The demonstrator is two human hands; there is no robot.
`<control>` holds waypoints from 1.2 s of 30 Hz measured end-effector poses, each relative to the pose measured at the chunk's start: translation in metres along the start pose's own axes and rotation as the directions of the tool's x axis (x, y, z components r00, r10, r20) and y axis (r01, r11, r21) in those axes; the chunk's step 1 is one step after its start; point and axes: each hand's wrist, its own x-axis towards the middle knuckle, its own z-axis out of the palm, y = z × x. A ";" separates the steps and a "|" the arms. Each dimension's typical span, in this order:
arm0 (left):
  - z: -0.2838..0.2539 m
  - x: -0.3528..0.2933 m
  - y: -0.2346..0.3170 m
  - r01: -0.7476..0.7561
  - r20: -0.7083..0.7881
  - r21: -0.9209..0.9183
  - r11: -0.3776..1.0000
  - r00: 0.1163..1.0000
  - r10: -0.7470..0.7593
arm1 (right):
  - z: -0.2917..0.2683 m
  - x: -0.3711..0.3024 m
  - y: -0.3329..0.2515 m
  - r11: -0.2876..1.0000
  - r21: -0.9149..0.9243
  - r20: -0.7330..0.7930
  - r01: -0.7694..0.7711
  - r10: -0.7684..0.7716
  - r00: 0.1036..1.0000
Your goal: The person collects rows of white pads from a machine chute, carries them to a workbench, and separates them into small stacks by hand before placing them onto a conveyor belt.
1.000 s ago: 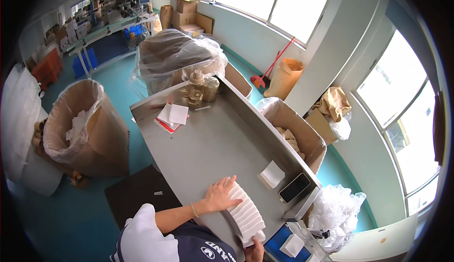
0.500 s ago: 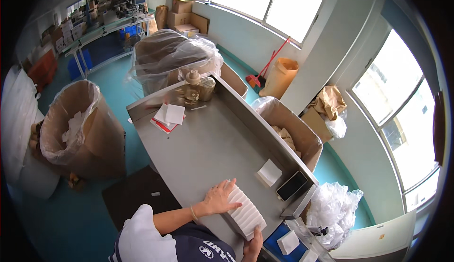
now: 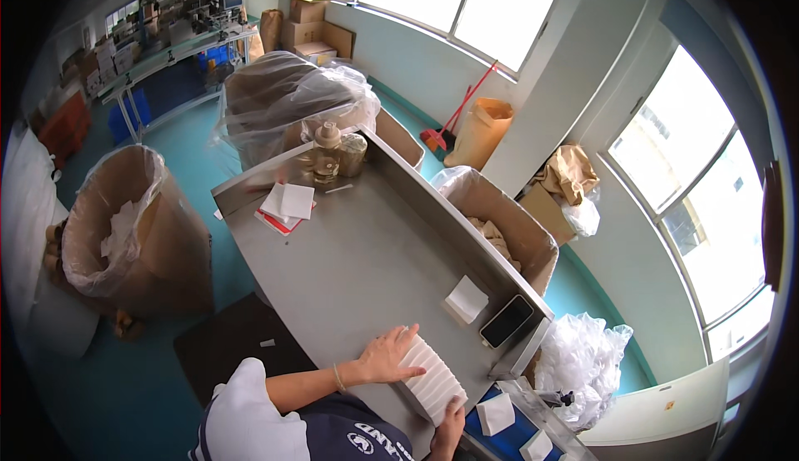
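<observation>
A row of white folded paper stacks [image 3: 433, 382], pressed side by side, lies on the near part of the metal table [image 3: 333, 270]. My left hand [image 3: 388, 357] grips its far end, fingers around that end and thumb along the side. At the near end, my right hand [image 3: 449, 432] holds the row with its fingers against the last stack; part of this hand is hidden. Beyond the row to the right sits a single white stack [image 3: 467, 299], and beside that a black-screened phone [image 3: 507, 321].
On a blue belt [image 3: 473, 428] at lower right are white stacks [image 3: 496, 413]. White sheets on a red piece [image 3: 287, 203], a bottle [image 3: 326, 153] and a jar [image 3: 353, 157] stand at the table's far end. Lined cartons [image 3: 175, 245] and a raised metal edge [image 3: 441, 207] surround it.
The view has shifted slightly. Both hands remain on the row of paper stacks, and the white stacks on the blue belt appear a little farther up and left.
</observation>
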 end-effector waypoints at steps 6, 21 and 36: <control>0.010 0.004 -0.005 0.002 -0.081 0.023 1.000 0.997 0.000 | 0.013 -0.009 -0.010 0.902 0.399 0.119 -0.166 0.128 0.985; 0.006 0.002 0.001 0.025 -0.018 -0.025 0.999 1.000 -0.025 | -0.049 0.022 0.056 0.783 0.612 -0.161 -0.111 0.261 0.952; 0.007 0.000 0.026 0.002 0.014 0.097 0.995 1.000 -0.003 | 0.012 -0.001 -0.012 0.934 0.282 0.062 -0.219 0.210 0.976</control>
